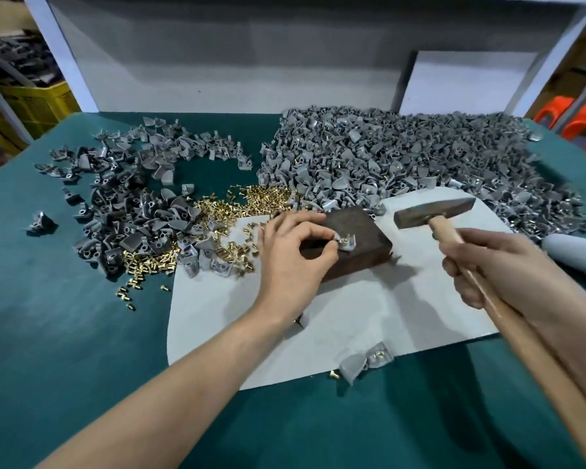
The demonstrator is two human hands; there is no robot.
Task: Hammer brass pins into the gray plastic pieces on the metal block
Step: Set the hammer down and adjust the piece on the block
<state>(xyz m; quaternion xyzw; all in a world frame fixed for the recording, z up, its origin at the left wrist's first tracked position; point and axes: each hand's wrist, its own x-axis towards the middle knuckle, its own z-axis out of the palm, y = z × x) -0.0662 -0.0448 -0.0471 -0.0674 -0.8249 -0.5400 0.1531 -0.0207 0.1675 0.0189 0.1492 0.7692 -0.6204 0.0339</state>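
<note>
Head view shows your left hand [291, 255] reaching over the near-left part of the metal block [352, 221]. Its grip is narrow: thumb and forefinger pinch a gray plastic piece [349, 243] that rests on the block's top, near the middle. A brass pin [345, 236] stands up out of that piece, just beyond your fingertips.

Your right hand [487, 265] has its grip wrapped round the wooden handle of the hammer [433, 211]. The steel head hangs over the white sheet [369, 316], just right of the block and apart from the piece and pin.

The block sits on that sheet, on the green tabletop [65, 333]. Left of the block, loose brass pins [247, 198] lie scattered between a smaller heap of gray pieces [132, 211] on the left and a large heap [403, 154] behind the block and to its right. Two more gray pieces [362, 362] lie at the sheet's near edge, one showing brass.
</note>
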